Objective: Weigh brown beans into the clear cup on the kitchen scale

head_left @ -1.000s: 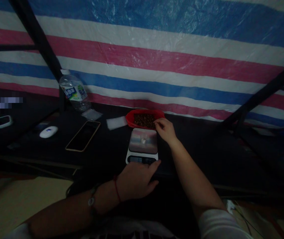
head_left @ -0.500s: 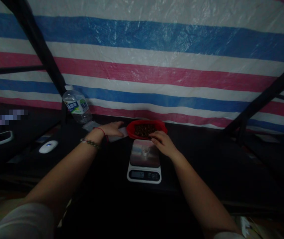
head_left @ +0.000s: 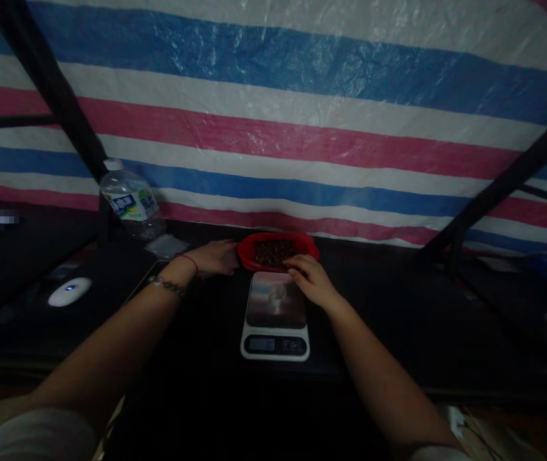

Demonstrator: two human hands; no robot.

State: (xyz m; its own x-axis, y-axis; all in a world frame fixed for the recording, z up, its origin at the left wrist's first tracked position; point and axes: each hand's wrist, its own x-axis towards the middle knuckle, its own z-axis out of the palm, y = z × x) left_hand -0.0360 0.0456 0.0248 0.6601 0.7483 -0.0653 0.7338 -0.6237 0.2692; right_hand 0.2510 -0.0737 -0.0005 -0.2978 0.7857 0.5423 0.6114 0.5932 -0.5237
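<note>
l hand (head_left: 212, 257): is spreading palm down just l. of the tray, fingers apart, thumb nearest the viewer; a pale sheet (head_left: 229, 258) is showing btwn thumb & fingers, too dim to name further.
r hand (head_left: 312, 282): is curling over the tray's near r. edge, fingertips at the bits, thumb bent in close to the index; can't tell if it's pinching a bit or just touching.
tray (head_left: 245, 248): red, is sitting btwn both hands, behind the scale, close to the tarp.
bits (head_left: 269, 251): small, brown, are lying heaped inside the tray.
scale (head_left: 276, 357): white body, shiny plate, is standing flat in front of the tray, display facing the wearer; digits too blurred to read.
cup (head_left: 277, 294): small, clear, is resting on the scale's plate, abt mid.
wrist: l. one is wearing a red cord (head_left: 189, 258) & a beaded bracelet (head_left: 167, 285).
bottle (head_left: 132, 200): clear w/ blue-green label, white cap, is leaning a bit l., back l. of the l hand.
packet (head_left: 166, 245): flat, clear, is lying btwn bottle & l hand.
mouse (head_left: 69, 292): white, is sitting well l. of the scale.
worktop (head_left: 388, 288): black, is carrying all this.
tarp (head_left: 273, 128): striped blue, white & pink-red, is hanging behind.
posts (head_left: 57, 102): black, are slanting in front of the tarp, l. & r.
</note>
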